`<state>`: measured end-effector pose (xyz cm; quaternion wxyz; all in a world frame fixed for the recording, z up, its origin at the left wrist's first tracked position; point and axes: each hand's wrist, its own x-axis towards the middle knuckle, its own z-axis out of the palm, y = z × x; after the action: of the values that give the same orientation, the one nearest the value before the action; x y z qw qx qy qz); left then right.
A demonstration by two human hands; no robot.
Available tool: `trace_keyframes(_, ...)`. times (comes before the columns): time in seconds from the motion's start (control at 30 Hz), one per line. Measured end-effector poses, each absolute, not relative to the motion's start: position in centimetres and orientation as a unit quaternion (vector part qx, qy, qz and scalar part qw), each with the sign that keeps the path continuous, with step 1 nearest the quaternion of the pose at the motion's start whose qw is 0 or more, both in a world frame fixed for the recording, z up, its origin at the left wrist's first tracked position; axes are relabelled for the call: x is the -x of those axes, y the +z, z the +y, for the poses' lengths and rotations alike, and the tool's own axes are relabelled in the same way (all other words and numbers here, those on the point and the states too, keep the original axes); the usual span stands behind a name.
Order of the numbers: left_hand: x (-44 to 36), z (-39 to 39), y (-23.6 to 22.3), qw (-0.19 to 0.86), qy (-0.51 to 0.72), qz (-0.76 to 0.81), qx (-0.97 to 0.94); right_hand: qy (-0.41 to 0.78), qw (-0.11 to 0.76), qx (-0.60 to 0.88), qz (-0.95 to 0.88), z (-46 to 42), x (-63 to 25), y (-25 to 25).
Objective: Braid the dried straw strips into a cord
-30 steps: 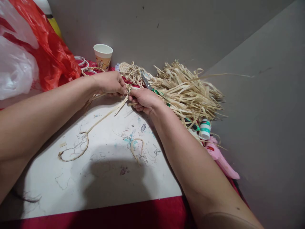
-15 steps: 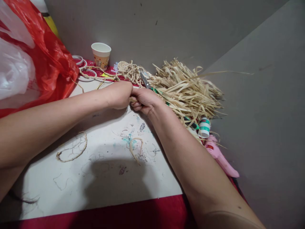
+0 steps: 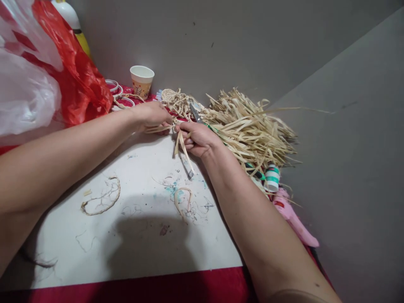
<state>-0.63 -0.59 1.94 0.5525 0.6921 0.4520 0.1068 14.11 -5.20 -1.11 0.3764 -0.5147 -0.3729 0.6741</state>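
Near the back of the white board (image 3: 151, 168), my left hand (image 3: 154, 115) and my right hand (image 3: 197, 136) meet, fingertips almost touching. Both are closed on pale dried fibre strips (image 3: 183, 148). Two strip ends hang down from my right thumb and fingers toward the board. Other strands stick out beneath my left hand. The spot where the strips join lies between the fingertips and is partly hidden. Just behind my right hand are scissors (image 3: 195, 113), blade up, and a tangle of braided fibre cord (image 3: 176, 102).
A heap of dried strips (image 3: 252, 130) lies right, against the wall. Beside it are a white-and-green bottle (image 3: 272, 178) and a pink glue gun (image 3: 295, 219). A paper cup (image 3: 142, 82), white rings (image 3: 128, 102) and a red plastic bag (image 3: 78, 84) stand left. A curled cord scrap (image 3: 118, 193) lies on the board.
My left hand swung across against my right, then drew back left. The long strand that trailed over the board is off it, and strip ends now hang below my right hand. The view tilted slightly.
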Motion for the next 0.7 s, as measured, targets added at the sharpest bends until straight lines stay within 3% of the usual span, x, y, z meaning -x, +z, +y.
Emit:
trace_keyframes(0.2, -0.14, -1.21, 1.24, 0.658, 0.106, 0.429, -0.610, 0.683, 0.364, 0.500, -0.389, -5.40, -14.06, -0.79)
trace_keyframes(0.53, 0.77, -0.74, 1.20, 0.505, 0.093, 0.458, -0.726, 0.650, 0.292, 0.504, -0.488, -5.87, -14.46, -0.75)
trace_keyframes(0.7, 0.64, -0.62, 0.85, 0.545, 0.063, 0.450, -0.705, 0.516, 0.272, 0.560, -0.588, -5.80, -14.35, -1.04)
